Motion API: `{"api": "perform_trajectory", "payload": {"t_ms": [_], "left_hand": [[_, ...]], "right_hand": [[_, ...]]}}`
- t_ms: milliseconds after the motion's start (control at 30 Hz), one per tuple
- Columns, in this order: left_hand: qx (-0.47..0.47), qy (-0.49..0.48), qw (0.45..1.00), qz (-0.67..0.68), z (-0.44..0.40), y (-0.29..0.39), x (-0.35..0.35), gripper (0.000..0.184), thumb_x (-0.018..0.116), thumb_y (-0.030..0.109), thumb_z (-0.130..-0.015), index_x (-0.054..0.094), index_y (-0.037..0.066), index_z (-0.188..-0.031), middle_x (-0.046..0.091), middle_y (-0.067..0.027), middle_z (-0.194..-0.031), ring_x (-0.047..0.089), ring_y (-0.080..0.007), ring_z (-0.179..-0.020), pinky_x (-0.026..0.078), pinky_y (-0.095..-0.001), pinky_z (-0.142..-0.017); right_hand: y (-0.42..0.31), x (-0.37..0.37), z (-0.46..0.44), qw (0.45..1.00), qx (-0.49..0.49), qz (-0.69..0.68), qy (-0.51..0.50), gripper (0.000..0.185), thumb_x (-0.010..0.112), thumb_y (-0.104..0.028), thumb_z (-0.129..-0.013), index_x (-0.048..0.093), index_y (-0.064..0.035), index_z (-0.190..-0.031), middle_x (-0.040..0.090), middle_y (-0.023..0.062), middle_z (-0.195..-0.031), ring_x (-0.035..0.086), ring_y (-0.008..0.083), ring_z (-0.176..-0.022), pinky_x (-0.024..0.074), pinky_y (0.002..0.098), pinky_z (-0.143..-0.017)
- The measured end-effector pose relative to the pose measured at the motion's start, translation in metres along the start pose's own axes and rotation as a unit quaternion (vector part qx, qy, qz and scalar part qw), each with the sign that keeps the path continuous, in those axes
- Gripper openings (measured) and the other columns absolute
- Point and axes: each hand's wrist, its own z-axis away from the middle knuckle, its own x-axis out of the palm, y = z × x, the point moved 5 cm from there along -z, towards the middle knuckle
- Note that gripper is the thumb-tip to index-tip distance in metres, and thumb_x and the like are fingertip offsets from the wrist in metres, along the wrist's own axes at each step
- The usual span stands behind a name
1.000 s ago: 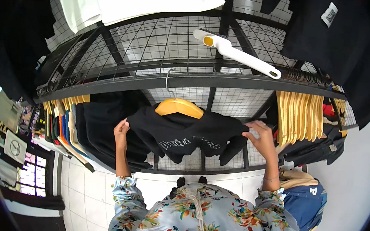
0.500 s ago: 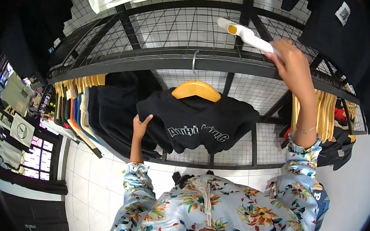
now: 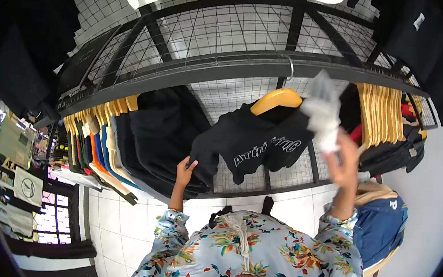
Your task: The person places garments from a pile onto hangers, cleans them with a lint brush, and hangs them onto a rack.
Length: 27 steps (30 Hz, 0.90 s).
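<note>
A black sweatshirt (image 3: 263,136) with outlined white lettering across its chest hangs on a yellow wooden hanger (image 3: 278,100), hooked on the rack's front bar. My left hand (image 3: 185,171) is closed on the edge of its sleeve at the left, drawing it outward. In my right hand (image 3: 342,161) is a white handled tool (image 3: 321,115) that looks like a lint brush, blurred by motion. Its greyish head points upward beside the sweatshirt's right shoulder; whether it touches the cloth I cannot tell.
A black metal rack (image 3: 227,71) with a wire-mesh shelf spans the view. Dark and coloured garments (image 3: 149,127) hang close on the left, more wooden hangers (image 3: 382,114) on the right. Blue and tan clothes (image 3: 381,224) hang low at the right, near a white wall.
My right hand has come down from above the rack bar to beside the sweatshirt with the white tool. The sweatshirt now hangs tilted and farther right in view, its sleeve still in my left hand.
</note>
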Motion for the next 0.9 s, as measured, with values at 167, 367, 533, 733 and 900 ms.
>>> {"api": "perform_trajectory", "payload": {"t_ms": [167,367,533,733,900], "left_hand": [[-0.037,-0.058,0.994,-0.082,0.002,-0.041,-0.024,0.027,0.059,0.019,-0.082,0.056,-0.005,-0.094,0.059,-0.0023,-0.081,0.05,-0.0075,-0.073,0.04,-0.0204,-0.068],[-0.005,-0.082,0.994,0.065,0.019,-0.016,-0.025,0.028,0.056,0.021,-0.085,0.055,-0.006,-0.096,0.055,0.0007,-0.078,0.044,-0.0059,-0.07,0.038,-0.0189,-0.067],[-0.027,-0.085,0.996,0.005,0.014,-0.029,-0.042,0.026,0.051,0.021,-0.088,0.055,-0.002,-0.099,0.045,0.005,-0.071,0.033,-0.0043,-0.065,0.029,-0.0193,-0.058],[-0.025,-0.081,0.995,0.049,0.018,-0.034,-0.03,0.027,0.052,0.022,-0.088,0.054,-0.003,-0.097,0.043,0.0023,-0.07,0.035,-0.0058,-0.067,0.032,-0.0198,-0.061],[-0.03,-0.074,0.996,-0.035,0.014,-0.02,-0.043,0.028,0.052,0.025,-0.087,0.053,-0.003,-0.094,0.036,0.0022,-0.068,0.03,-0.0083,-0.063,0.03,-0.0203,-0.058]], "right_hand": [[-0.037,0.148,0.03,0.984,0.002,0.027,-0.178,0.027,0.058,-0.031,-0.076,0.05,-0.0064,-0.082,0.057,0.0087,-0.077,0.058,0.0235,-0.062,0.0451,0.032,-0.05],[0.013,0.312,0.165,0.878,0.125,0.097,-0.453,0.026,0.051,-0.035,-0.081,0.05,-0.0095,-0.078,0.057,0.0086,-0.07,0.057,0.0248,-0.052,0.0424,0.0336,-0.042],[-0.025,0.279,0.13,0.941,0.093,0.053,-0.321,0.029,0.047,-0.039,-0.083,0.053,-0.011,-0.083,0.056,0.0093,-0.062,0.057,0.0262,-0.051,0.043,0.0353,-0.043],[-0.003,0.295,0.125,0.942,0.168,0.056,-0.286,0.034,0.045,-0.043,-0.083,0.057,-0.012,-0.076,0.058,0.0094,-0.061,0.059,0.0279,-0.055,0.0432,0.0393,-0.044],[0.018,0.327,0.272,0.852,0.194,0.009,-0.485,0.036,0.044,-0.04,-0.085,0.057,-0.0095,-0.071,0.058,0.0117,-0.065,0.058,0.0311,-0.067,0.0434,0.0444,-0.053]]}}
